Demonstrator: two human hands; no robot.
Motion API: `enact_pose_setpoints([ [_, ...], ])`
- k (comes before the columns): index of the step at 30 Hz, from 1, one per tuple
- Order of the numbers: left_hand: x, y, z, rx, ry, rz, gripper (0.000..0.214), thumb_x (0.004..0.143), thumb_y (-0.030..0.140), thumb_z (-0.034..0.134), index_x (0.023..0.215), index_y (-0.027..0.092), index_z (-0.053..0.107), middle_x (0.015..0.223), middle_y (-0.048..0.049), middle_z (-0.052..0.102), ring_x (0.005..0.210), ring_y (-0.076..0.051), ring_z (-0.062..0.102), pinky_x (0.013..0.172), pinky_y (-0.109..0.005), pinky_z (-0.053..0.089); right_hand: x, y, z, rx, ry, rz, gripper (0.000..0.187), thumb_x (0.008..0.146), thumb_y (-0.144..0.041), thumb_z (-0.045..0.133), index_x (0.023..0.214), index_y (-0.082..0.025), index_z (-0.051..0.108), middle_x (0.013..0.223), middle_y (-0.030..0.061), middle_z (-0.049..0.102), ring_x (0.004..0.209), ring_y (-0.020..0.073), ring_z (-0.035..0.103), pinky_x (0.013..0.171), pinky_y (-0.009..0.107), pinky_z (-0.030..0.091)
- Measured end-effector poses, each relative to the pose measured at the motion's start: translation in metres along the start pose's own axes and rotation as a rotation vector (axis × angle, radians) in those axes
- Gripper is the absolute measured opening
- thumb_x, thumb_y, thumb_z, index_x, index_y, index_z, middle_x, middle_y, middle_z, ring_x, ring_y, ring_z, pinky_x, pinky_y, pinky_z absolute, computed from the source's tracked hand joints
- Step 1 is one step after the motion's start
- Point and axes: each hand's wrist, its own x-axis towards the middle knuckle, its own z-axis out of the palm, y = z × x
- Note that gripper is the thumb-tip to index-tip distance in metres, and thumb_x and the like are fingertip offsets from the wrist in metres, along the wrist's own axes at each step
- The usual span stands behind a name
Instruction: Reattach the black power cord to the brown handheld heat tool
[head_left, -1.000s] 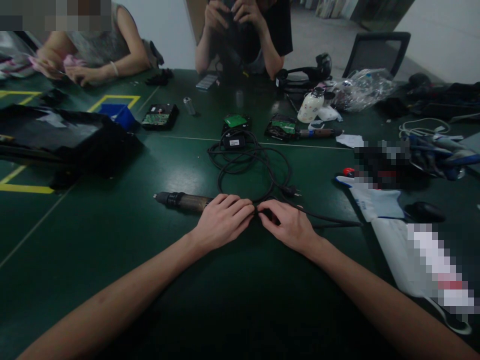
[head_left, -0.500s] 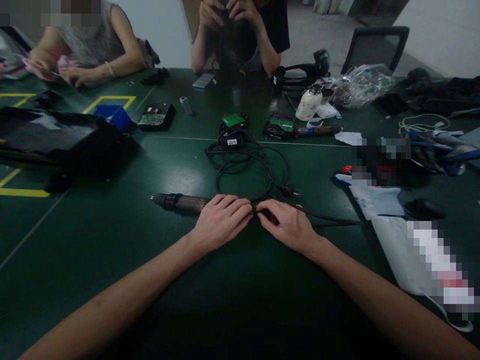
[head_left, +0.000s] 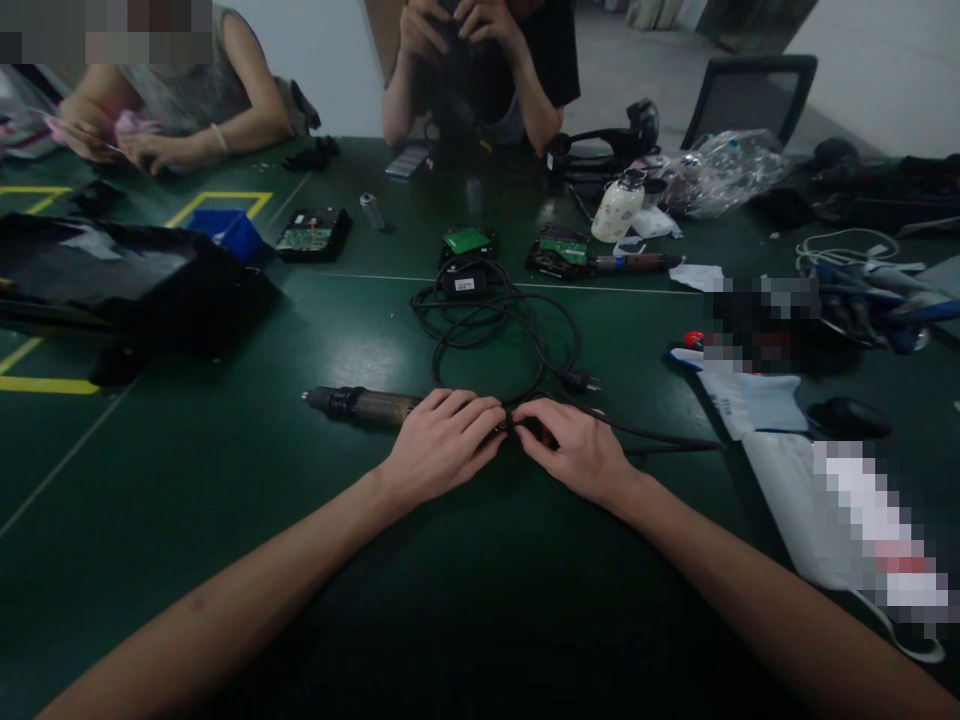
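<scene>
An electric screwdriver [head_left: 375,407] with a dark nose and brownish body lies on the green table, its tip pointing left. My left hand [head_left: 446,440] is wrapped over its rear half, which the fingers hide. Close beside it, my right hand [head_left: 574,445] pinches the end of a black cable at the screwdriver's tail. The fingers cover the joint there, so I cannot tell whether cable and tool are connected. Behind my hands, the loosely coiled black cord [head_left: 544,345] carries a black power adapter [head_left: 465,283] and a mains plug [head_left: 577,380].
Circuit-board units, one being a black case [head_left: 311,235], line the middle of the table. A second screwdriver [head_left: 637,262] lies near a white bottle [head_left: 619,205]. Left is a large black tray [head_left: 112,280]; right are white gloves [head_left: 757,400]. Two people sit opposite.
Almost nothing differs. Both hands stay at the screwdriver's tail, with only a slight shift of the fingers.
</scene>
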Motion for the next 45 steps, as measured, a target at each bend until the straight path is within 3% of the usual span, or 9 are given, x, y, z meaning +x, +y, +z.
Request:
enact_pose_setpoints([
  [8, 0.0001, -0.0004, 0.0004, -0.007, 0.005, -0.011, 0.02, 0.103, 0.032, 0.058, 0.117, 0.02, 0.066, 0.123, -0.0055, 0.074, 0.108, -0.022, 0.068, 0.091, -0.039, 0.049, 0.0002, 0.0011, -0.0001, -0.012, 0.003, -0.007, 0.016, 0.104, -0.026, 0.059, 0.12, -0.024, 0.064, 0.114, 0.003, 0.076, 0.086, 0.0173, 0.071, 0.069, 0.028, 0.05],
  [16, -0.0006, 0.0005, -0.0004, -0.004, -0.006, -0.018, 0.022, 0.104, 0.033, 0.056, 0.118, 0.02, 0.065, 0.124, -0.0061, 0.074, 0.108, -0.023, 0.068, 0.091, -0.04, 0.049, -0.0024, 0.0059, 0.0031, 0.049, 0.009, -0.043, 0.017, 0.108, -0.026, 0.054, 0.124, -0.026, 0.062, 0.12, 0.0037, 0.074, 0.107, 0.0221, 0.072, 0.091, 0.034, 0.056],
  [45, -0.0009, -0.0008, -0.0018, 0.008, -0.01, 0.014, 0.023, 0.103, 0.031, 0.057, 0.122, 0.021, 0.065, 0.126, -0.0043, 0.073, 0.111, -0.023, 0.066, 0.092, -0.041, 0.049, -0.0012, 0.0071, 0.0036, 0.024, 0.008, -0.052, 0.017, 0.109, -0.03, 0.054, 0.123, -0.026, 0.063, 0.12, 0.0022, 0.074, 0.107, 0.0215, 0.072, 0.092, 0.034, 0.056],
])
